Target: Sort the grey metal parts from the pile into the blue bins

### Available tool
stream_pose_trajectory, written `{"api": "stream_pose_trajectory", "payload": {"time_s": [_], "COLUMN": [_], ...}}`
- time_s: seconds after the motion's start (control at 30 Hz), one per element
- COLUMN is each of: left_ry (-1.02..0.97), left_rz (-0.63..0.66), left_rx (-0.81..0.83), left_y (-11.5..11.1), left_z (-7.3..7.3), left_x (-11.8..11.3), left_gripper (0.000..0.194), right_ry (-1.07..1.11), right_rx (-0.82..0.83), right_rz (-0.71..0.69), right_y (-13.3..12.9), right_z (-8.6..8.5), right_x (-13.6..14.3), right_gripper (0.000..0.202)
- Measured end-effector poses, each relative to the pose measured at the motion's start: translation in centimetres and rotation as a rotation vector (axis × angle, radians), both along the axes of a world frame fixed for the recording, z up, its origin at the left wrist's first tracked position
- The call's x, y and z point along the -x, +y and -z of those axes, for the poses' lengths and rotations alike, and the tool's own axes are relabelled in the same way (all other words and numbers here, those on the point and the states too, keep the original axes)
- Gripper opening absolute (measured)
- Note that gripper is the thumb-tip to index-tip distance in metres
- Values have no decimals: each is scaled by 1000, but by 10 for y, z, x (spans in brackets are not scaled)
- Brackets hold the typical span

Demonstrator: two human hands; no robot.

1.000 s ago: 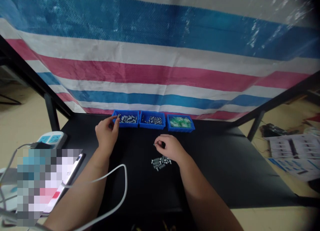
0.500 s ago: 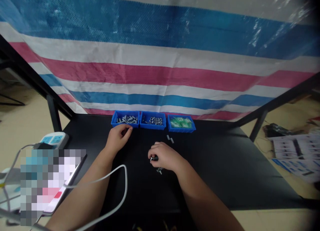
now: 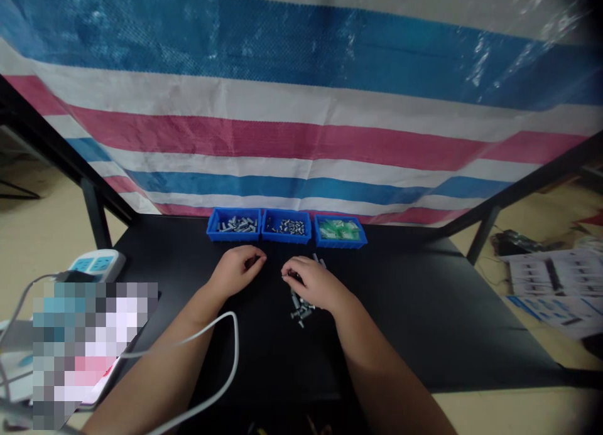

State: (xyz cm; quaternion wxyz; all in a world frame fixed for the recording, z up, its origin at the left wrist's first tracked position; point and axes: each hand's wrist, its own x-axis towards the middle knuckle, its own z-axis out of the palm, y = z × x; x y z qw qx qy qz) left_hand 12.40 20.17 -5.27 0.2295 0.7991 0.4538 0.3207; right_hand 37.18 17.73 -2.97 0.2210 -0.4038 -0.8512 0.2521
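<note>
screws (image 3: 304, 311) lie lower centre, likely light, rigid, slick, best pinched mid-shank; left hand (image 3: 234, 270) and right hand (image 3: 315, 282) curl narrow, holding what i cannot tell.

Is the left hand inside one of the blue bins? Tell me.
No, the left hand is over the black table, on the near side of the blue bins.

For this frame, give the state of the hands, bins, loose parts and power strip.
Left hand: fingers curled, contents unclear
Right hand: fingers curled, contents unclear
Left bin: open, holding metal parts
Middle bin: open, holding metal parts
Right bin: open, holding greenish packets
Loose parts: scattered
Power strip: black plug inserted
</note>
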Motion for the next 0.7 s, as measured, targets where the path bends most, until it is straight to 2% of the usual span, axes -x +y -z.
{"api": "stream_pose_trajectory", "payload": {"time_s": [0.1,0.17,0.27,0.33,0.43,0.5,0.6,0.7], "left_ry": [8,16,38,42,37,36,39,50], "left_rz": [18,37,77,95,110,110,117,171], "left_rx": [14,27,46,50,41,39,44,40], "left_y": [-2,-4,-5,-4,-3,-2,-3,-7], "left_z": [-3,-5,-6,-6,-4,-3,-3,-5], "left_x": [-3,-5,-6,-6,-5,-4,-4,-9], "left_gripper": [20,19,18,17,17,16,15,16], "right_ry": [198,359,539,603,599,563,517,421], "right_rx": [-32,-123,-261,-260,-213,-224,-274,-288], "right_rz": [95,186,343,417,445,457,488,452], "right_y": [3,8,19,27,35,34,28,22], "right_z": [3,8,15,20,25,26,23,18], "right_x": [-4,-3,3,8,11,9,3,-4], "right_gripper": [4,2,6,14,34,38,29,15]}}
